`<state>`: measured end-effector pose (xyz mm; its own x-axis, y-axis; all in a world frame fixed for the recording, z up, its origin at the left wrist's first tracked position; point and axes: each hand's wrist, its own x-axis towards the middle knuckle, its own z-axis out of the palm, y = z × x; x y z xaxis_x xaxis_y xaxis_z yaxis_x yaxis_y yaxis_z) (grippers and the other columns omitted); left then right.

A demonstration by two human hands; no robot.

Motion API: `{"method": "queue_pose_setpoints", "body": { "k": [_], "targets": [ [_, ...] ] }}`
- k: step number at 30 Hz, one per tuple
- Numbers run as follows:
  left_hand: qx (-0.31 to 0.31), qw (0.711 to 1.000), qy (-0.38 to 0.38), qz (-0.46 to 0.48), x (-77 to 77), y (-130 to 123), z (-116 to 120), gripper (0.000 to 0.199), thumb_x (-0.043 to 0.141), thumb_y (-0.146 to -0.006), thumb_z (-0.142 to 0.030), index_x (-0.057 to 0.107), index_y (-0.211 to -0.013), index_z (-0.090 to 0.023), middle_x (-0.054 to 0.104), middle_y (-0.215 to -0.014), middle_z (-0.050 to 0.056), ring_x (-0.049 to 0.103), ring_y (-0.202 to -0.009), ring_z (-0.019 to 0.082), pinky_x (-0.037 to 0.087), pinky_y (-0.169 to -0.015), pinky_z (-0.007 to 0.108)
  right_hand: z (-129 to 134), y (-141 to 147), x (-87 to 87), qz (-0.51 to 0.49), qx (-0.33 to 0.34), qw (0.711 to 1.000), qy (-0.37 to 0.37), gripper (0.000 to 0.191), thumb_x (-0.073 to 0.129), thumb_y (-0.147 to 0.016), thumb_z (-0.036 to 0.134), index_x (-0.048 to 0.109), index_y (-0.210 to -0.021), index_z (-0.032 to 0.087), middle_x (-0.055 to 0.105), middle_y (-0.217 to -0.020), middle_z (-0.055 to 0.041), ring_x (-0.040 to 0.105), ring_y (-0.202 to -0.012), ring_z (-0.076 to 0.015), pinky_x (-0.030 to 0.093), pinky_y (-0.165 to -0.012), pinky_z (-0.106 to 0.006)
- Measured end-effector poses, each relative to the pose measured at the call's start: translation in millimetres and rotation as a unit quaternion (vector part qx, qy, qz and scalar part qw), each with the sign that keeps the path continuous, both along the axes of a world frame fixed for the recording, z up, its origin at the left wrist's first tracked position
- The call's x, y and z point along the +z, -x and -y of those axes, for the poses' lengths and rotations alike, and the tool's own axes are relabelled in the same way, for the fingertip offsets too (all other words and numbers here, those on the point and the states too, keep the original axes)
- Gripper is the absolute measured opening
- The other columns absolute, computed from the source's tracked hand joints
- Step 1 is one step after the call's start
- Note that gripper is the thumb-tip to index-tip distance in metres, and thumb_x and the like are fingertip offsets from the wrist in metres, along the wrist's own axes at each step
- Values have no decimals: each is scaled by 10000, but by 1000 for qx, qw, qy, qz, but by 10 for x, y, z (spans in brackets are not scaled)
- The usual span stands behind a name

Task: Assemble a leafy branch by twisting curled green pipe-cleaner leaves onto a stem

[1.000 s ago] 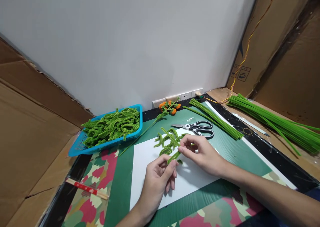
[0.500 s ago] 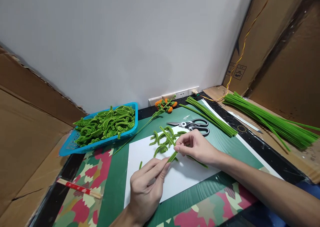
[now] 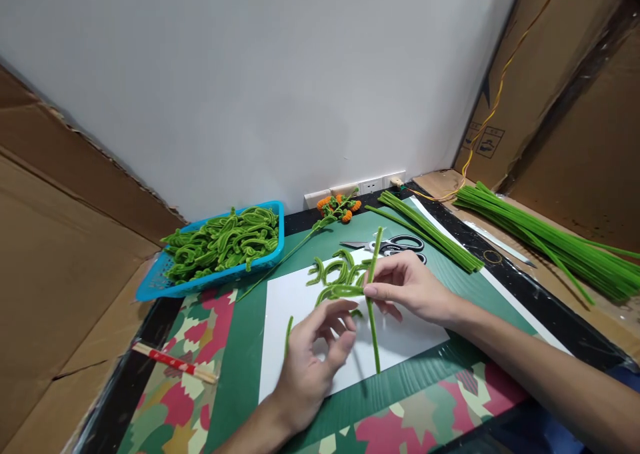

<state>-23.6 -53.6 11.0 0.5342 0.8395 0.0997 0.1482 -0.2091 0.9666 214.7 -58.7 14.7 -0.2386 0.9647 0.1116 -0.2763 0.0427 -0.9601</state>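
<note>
My right hand (image 3: pixel 407 287) pinches a green pipe cleaner (image 3: pixel 373 334) between thumb and fingertips. Its straight length runs up and down past the pinch, and a narrow folded loop points left from there. Just left of that loop, my left hand (image 3: pixel 317 354) is open, its curled fingers apart from the thumb and nothing between them. Several bent green pipe cleaner pieces (image 3: pixel 332 272) lie on the white paper (image 3: pixel 277 294) behind my hands, partly covered by them. A short straight piece (image 3: pixel 289 334) shows beside the left hand.
Scissors (image 3: pixel 403 244) lie behind my right hand. A blue basket (image 3: pixel 281 234) of bent green pieces stands left, near an orange-flowered stem (image 3: pixel 340 207). Green pipe cleaner bundles (image 3: pixel 435 234) lie right, with a white pen-like tool (image 3: pixel 500 244). Wrapped chopsticks (image 3: pixel 173 362) lie front left.
My left hand has let go of the pipe cleaner and its fingers have spread. In my right hand the pipe cleaner has turned from slanting to nearly upright. The view has shifted slightly.
</note>
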Motion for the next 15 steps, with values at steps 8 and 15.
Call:
{"method": "queue_pose_setpoints", "body": {
  "k": [8, 15],
  "targets": [
    [-96, 991, 55, -69, 27, -65, 59, 273, 771, -965, -448, 763, -1032, -184, 644, -704, 12, 591, -593, 136, 466, -574, 233, -3, 87, 66, -49, -85, 995, 6, 440, 956, -762, 534, 724, -826, 165, 554, -609, 54, 363, -463, -45, 245, -406, -205],
    [-22, 992, 121, -1, -77, -10, 34, 381, 662, -1036, -542, 685, -914, -181, 620, -688, -8, 565, -502, 102, 461, -469, 198, -19, 12, 48, -19, -77, 997, 2, 467, 935, -768, 574, 702, -817, 173, 571, -641, 44, 388, -496, -63, 236, -438, -224]
  ]
}}
